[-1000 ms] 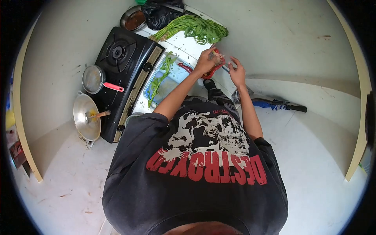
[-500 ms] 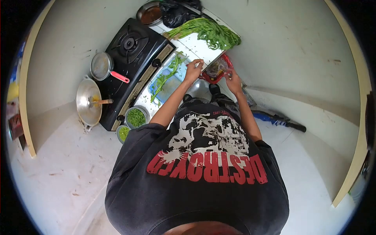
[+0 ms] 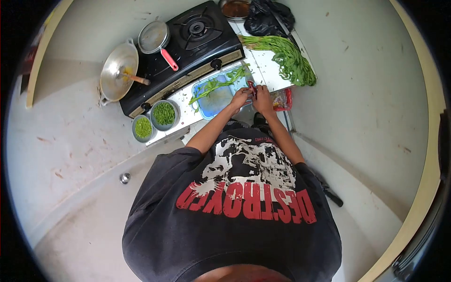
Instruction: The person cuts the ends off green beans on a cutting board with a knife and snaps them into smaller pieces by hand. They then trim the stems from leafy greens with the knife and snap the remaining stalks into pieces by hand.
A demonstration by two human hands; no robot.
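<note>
Both hands are close together over the front edge of the counter, at the right end of the blue tray (image 3: 196, 89). My right hand (image 3: 263, 101) is closed on a small, long dark red thing (image 3: 252, 86), too small to name. My left hand (image 3: 240, 97) is closed right beside it, its fingertips almost meeting the right hand; what it holds, if anything, is hidden. Leafy green stems (image 3: 213, 86) lie across the tray. A big bunch of leafy greens (image 3: 293, 61) rests on the white counter, farther right.
Left of the tray stand a bowl of chopped greens (image 3: 164, 113) and a smaller bowl of lighter green pieces (image 3: 143, 128). Behind is a black gas stove (image 3: 197, 29) with a red-handled pan (image 3: 153, 37) and a wok (image 3: 118, 70). A red basket (image 3: 289, 98) sits low at right.
My right hand has come away from the red basket and joined my left hand, with the dark red thing now showing between them. The head view has turned, shifting the counter.
</note>
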